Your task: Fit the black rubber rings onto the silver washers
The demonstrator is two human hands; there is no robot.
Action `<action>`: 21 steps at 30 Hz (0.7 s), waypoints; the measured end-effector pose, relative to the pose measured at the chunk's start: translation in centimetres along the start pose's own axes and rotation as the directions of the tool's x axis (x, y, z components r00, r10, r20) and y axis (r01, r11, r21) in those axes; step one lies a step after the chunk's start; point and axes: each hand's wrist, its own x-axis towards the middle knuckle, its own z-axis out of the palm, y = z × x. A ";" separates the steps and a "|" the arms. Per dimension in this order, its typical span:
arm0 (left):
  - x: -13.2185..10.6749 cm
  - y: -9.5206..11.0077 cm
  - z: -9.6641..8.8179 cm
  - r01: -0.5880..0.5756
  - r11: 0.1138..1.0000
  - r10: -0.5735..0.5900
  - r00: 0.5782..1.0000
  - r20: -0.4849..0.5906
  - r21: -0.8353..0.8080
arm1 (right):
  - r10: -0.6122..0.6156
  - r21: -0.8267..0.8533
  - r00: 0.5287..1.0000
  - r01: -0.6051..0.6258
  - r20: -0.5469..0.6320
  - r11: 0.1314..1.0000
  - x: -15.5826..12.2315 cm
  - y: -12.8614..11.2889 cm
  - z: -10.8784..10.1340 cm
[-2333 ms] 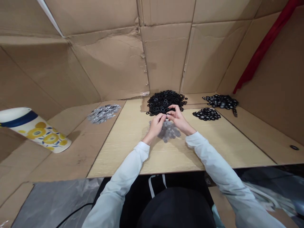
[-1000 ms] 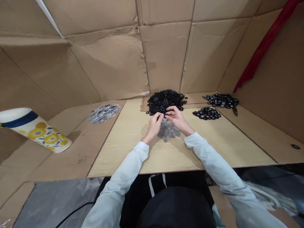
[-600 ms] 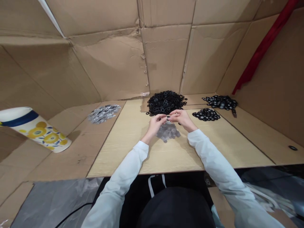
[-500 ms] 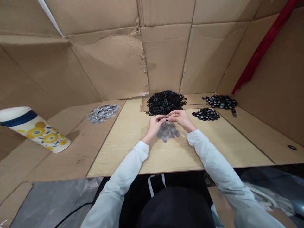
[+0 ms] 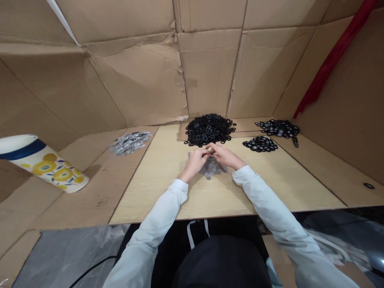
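Observation:
My left hand (image 5: 196, 160) and my right hand (image 5: 223, 155) meet fingertip to fingertip over a small heap of grey discs (image 5: 213, 168) on the light wooden board (image 5: 168, 188). Both hands are closed in a pinch around something small that I cannot make out. Just beyond them lies a big pile of black rings (image 5: 208, 129). The hands cover most of the grey heap.
Two smaller heaps of black rings with grey centres (image 5: 260, 144) (image 5: 279, 128) lie to the right. A second heap of grey discs (image 5: 129, 142) lies left on cardboard. A flowered paper cup (image 5: 39, 164) lies tipped at far left. Cardboard walls (image 5: 144, 76) enclose the bench. One black ring (image 5: 369, 185) sits far right.
Both hands dropped from just in front of the black pile down and nearer, onto the grey heap, staying pinched together. Nothing else moved.

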 end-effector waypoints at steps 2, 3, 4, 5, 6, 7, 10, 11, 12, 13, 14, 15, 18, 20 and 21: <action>0.2 0.2 0.0 0.085 0.987 -0.095 0.993 -0.074 -0.135 | 0.115 0.069 0.991 -0.111 -0.068 0.991 0.1 1.1 -1.0; 0.3 0.3 -0.1 0.133 0.960 -0.161 0.982 -0.100 -0.246 | 0.214 0.093 0.967 -0.202 -0.138 0.975 0.0 1.8 -1.5; 0.4 0.5 -0.1 0.177 0.911 -0.229 0.968 -0.102 -0.373 | 0.328 0.096 0.922 -0.314 -0.206 0.945 -0.1 2.6 -2.1; 0.4 0.6 -0.2 0.213 0.842 -0.288 0.954 -0.080 -0.495 | 0.429 0.102 0.877 -0.417 -0.218 0.903 -0.3 3.5 -2.6; 0.4 0.7 -0.2 0.240 0.766 -0.330 0.943 -0.044 -0.597 | 0.510 0.127 0.838 -0.494 -0.194 0.860 -0.5 4.2 -3.0; 0.3 0.8 -0.3 0.259 0.696 -0.356 0.935 -0.008 -0.670 | 0.578 0.174 0.799 -0.554 -0.165 0.815 -0.7 4.9 -3.3; 0.1 0.9 -0.4 0.279 0.583 -0.379 0.924 0.048 -0.763 | 0.682 0.332 0.727 -0.627 -0.074 0.705 -1.3 6.2 -3.1; 0.1 0.9 -0.5 0.280 0.568 -0.376 0.925 0.058 -0.774 | 0.690 0.352 0.721 -0.632 -0.058 0.691 -1.4 6.4 -2.9; 0.1 0.9 -0.5 0.281 0.558 -0.370 0.926 0.069 -0.781 | 0.693 0.348 0.719 -0.637 -0.053 0.688 -1.4 6.5 -2.7; 0.1 0.8 -0.5 0.280 0.551 -0.364 0.928 0.076 -0.786 | 0.696 0.326 0.716 -0.646 -0.054 0.690 -1.3 6.6 -2.6; 0.1 0.8 -0.5 0.279 0.545 -0.358 0.930 0.082 -0.790 | 0.692 0.286 0.719 -0.650 -0.069 0.704 -1.2 6.5 -2.4; 0.1 0.8 -0.5 0.279 0.538 -0.352 0.932 0.089 -0.795 | 0.675 0.237 0.732 -0.642 -0.094 0.729 -1.1 6.3 -2.4; 0.1 1.0 -0.5 0.286 0.502 -0.348 0.931 0.112 -0.816 | 0.500 0.153 0.853 -0.480 -0.148 0.864 -0.5 5.0 -2.2; 0.0 1.3 -0.5 0.293 0.474 -0.343 0.930 0.132 -0.831 | 0.322 0.281 0.943 -0.289 -0.080 0.915 -0.2 3.4 -1.6; -0.1 1.5 -0.5 0.294 0.463 -0.339 0.930 0.140 -0.836 | 0.224 0.401 0.975 -0.209 0.012 0.892 0.0 2.6 -1.3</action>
